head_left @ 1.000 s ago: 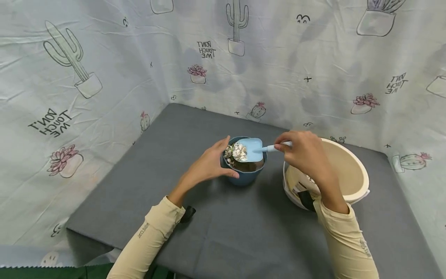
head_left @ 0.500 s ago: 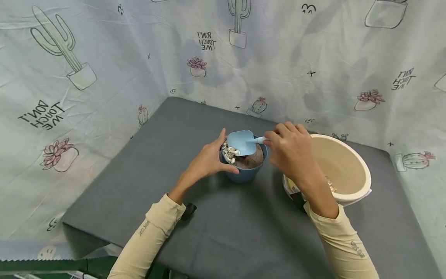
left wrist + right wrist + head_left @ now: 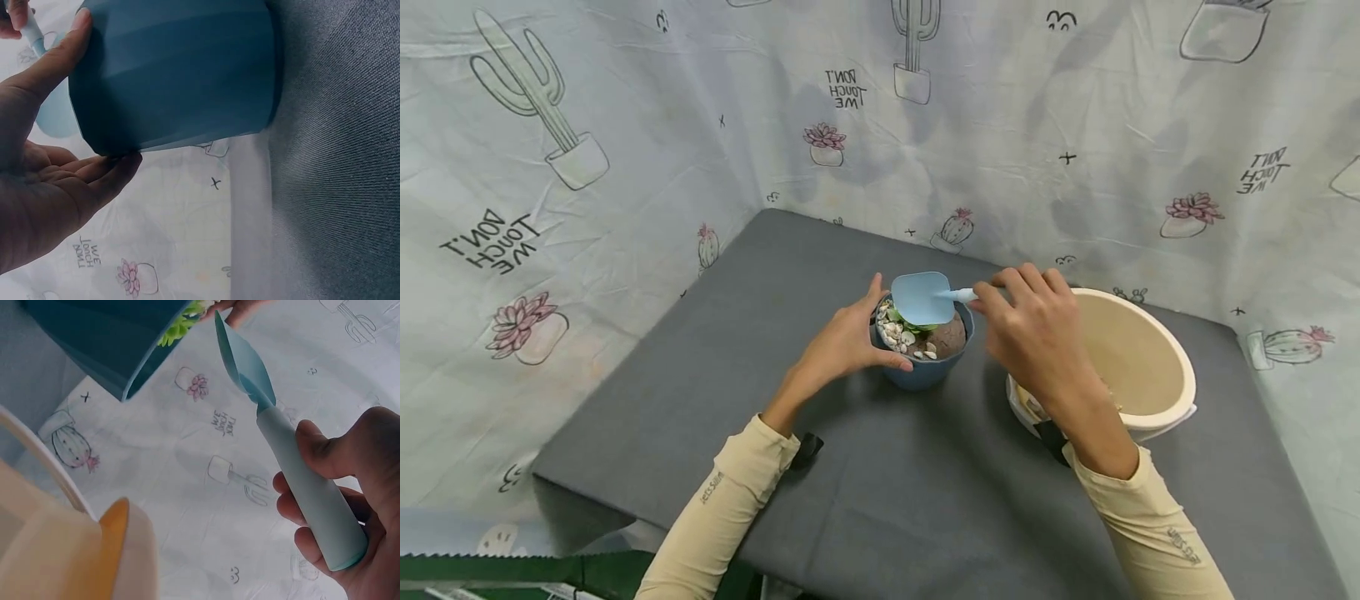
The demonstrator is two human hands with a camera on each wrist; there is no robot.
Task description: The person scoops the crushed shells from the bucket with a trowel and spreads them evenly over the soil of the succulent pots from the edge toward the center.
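A blue flowerpot stands on the table, holding brown soil, a green plant and white pebbles along its left side. My left hand grips the pot's rim from the left, thumb on the near side and fingers on the far side, as the left wrist view also shows. In my right hand is the handle of a light blue scoop. The scoop's blade hangs tilted over the pot, its back towards the head camera, hiding part of the plant. My right fingers wrap the handle.
A cream bucket stands right of the pot, under my right forearm, with something pale and yellowish partly visible inside. Grey cloth covers the table. A curtain printed with cacti rises behind and to the left.
The scoop has tipped over and its load of white pebbles has fallen into the pot. My right hand has shifted left and raised the blade slightly. My left hand keeps its hold.
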